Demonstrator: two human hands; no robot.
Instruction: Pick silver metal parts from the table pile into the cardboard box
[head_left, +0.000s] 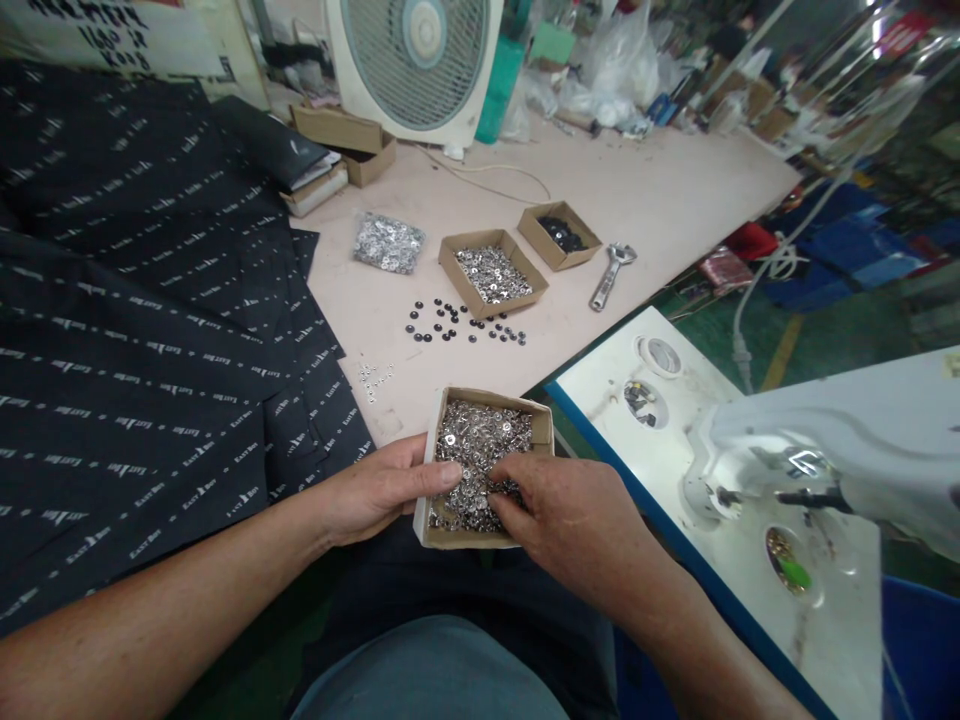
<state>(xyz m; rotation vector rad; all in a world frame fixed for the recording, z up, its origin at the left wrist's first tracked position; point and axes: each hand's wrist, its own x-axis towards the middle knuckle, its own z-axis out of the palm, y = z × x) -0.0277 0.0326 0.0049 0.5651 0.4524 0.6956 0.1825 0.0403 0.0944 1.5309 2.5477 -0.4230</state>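
My left hand (390, 485) grips a small open cardboard box (545, 432) by its left side, thumb over the rim. Inside lies a heap of silvery metal snap fasteners (480, 440). Over the box's right edge reaches my right hand (559, 505), its thumb and fingers curled into the snap fasteners; the fingertips are partly hidden among them. The box is held above my lap, at the table's near edge. Just beyond it on the tabletop, small silvery pieces (373, 378) and black round snap caps (427, 338) lie scattered.
On the table (660, 190) are a box of metal parts (491, 275), a box of black parts (561, 235), a filled plastic bag (388, 243), a wrench (613, 277) and a fan (416, 60). Printed dark fabric (150, 350) spreads left. A white machine (825, 430) stands right.
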